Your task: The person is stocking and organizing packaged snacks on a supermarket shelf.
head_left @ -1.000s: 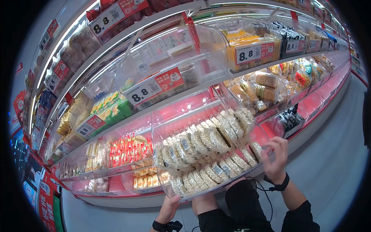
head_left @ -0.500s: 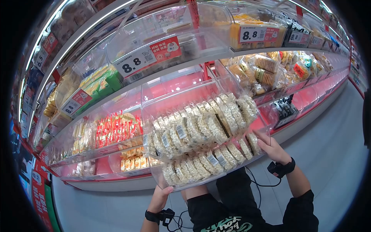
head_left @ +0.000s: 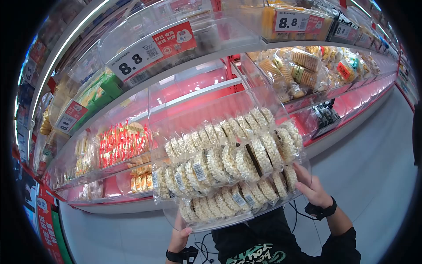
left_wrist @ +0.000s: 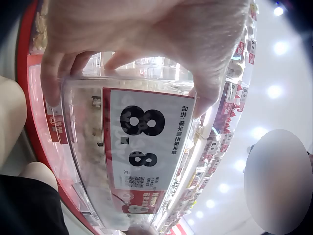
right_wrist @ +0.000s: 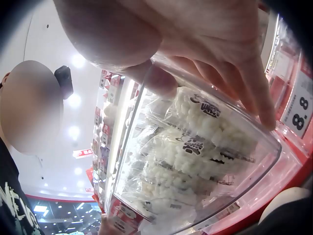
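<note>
Across the lower middle of the frame, clear bin point(head_left: 224, 223): loaded with rows of wrapped rice cakes point(head_left: 216, 163).
Left hand point(head_left: 179, 236): grips the bin's edge, lower left of centre.
Right hand point(head_left: 312, 188): grips its other end, lower right.
Price card point(left_wrist: 142, 137): reads 8.8, on the bin's wall.
Red-wrapped snacks point(head_left: 123, 143): left of the bin.

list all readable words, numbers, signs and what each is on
"8.8", "品名", "芝麻米饼": price card on the held clear bin
"8.8": several shelf price cards
"好玩", "省钱": red part of the largest one
Too small, blurred or cut off: print on the rice cake packs, black shirt and remaining cards
</note>
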`<control>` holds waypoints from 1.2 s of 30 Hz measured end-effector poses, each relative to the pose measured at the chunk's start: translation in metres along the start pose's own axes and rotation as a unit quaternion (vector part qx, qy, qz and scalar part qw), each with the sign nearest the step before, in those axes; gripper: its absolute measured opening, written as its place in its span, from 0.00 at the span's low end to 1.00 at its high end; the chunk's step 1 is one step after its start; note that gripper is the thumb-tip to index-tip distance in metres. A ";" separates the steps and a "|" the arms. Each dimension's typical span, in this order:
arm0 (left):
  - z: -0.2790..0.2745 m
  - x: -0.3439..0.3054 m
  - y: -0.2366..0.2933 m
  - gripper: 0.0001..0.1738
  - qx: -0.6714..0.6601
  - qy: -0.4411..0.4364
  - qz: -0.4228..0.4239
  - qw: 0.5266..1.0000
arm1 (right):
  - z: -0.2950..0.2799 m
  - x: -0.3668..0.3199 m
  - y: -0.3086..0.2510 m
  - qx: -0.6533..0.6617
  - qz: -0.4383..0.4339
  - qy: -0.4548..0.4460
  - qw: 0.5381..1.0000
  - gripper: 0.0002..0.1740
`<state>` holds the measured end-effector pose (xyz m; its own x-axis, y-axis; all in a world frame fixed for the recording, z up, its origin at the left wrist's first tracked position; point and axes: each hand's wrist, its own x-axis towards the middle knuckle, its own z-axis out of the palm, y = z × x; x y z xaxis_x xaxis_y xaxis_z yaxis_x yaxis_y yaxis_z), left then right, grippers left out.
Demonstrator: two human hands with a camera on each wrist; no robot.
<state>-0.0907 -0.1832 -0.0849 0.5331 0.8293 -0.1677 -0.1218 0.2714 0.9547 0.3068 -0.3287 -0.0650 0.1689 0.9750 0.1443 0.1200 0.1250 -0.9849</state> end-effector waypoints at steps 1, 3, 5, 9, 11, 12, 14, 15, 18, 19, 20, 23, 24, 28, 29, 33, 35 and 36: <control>-0.002 -0.001 -0.001 0.68 0.003 0.003 -0.001 1.000 | -0.002 0.000 0.001 0.008 0.006 -0.009 1.000 0.37; -0.005 0.000 -0.001 0.67 0.006 -0.002 -0.009 1.000 | -0.003 -0.001 0.002 0.023 0.015 -0.019 0.999 0.37; -0.007 0.000 -0.008 0.66 0.012 -0.005 -0.010 1.000 | -0.001 -0.001 0.005 0.036 0.019 -0.018 0.999 0.37; -0.010 0.004 -0.019 0.65 0.017 -0.006 0.000 1.000 | 0.004 -0.002 0.015 0.058 0.017 0.003 0.998 0.36; -0.008 0.002 -0.021 0.64 0.007 0.001 0.004 1.000 | 0.005 -0.004 0.017 0.041 0.008 0.017 0.999 0.35; -0.008 0.002 -0.021 0.64 0.000 0.006 0.008 1.000 | 0.005 -0.003 0.016 0.045 0.004 0.014 0.999 0.36; -0.004 0.001 -0.017 0.63 -0.015 0.018 0.013 1.000 | 0.004 0.000 0.010 0.054 0.001 0.008 0.998 0.37; -0.002 0.002 -0.013 0.63 -0.032 0.020 0.016 0.999 | 0.003 0.001 0.008 0.044 -0.006 0.005 0.999 0.37; 0.003 -0.001 -0.007 0.62 -0.056 0.030 0.034 0.997 | 0.000 0.005 0.002 0.024 -0.025 -0.003 0.999 0.37; 0.005 -0.005 -0.005 0.62 -0.048 0.034 0.040 0.997 | 0.000 0.004 0.000 0.023 -0.028 -0.006 0.999 0.37; 0.007 -0.009 -0.004 0.62 -0.040 0.039 0.043 0.998 | -0.001 0.000 -0.001 0.024 -0.029 -0.009 0.999 0.37; 0.014 -0.034 -0.003 0.62 -0.023 0.047 0.035 0.998 | -0.002 -0.022 0.001 -0.003 -0.026 0.013 1.000 0.36; 0.015 -0.046 -0.002 0.62 -0.019 0.050 0.029 0.998 | 0.000 -0.034 -0.002 0.006 -0.023 0.017 1.000 0.36; 0.018 -0.093 -0.022 0.62 0.009 0.060 -0.012 0.998 | 0.004 -0.082 0.008 0.007 -0.002 0.020 1.000 0.36; 0.020 -0.100 -0.028 0.62 0.000 0.058 -0.031 0.998 | 0.003 -0.096 0.015 -0.003 0.010 0.019 1.000 0.36; 0.016 -0.109 -0.059 0.60 -0.033 0.035 -0.070 0.996 | 0.003 -0.118 0.033 -0.069 0.066 -0.004 0.995 0.36; 0.015 -0.110 -0.072 0.59 -0.038 0.028 -0.072 0.996 | 0.004 -0.118 0.045 -0.006 0.064 -0.025 0.998 0.37; 0.013 -0.110 -0.079 0.58 -0.036 0.038 -0.071 0.996 | 0.004 -0.119 0.071 -0.024 0.035 0.001 0.999 0.36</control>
<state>-0.1284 -0.3024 -0.1385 0.4854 0.8135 -0.3203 -0.1108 0.4206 0.9005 0.2909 -0.4352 -0.1527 0.1795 0.9808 0.0756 0.1545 0.0477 -0.9868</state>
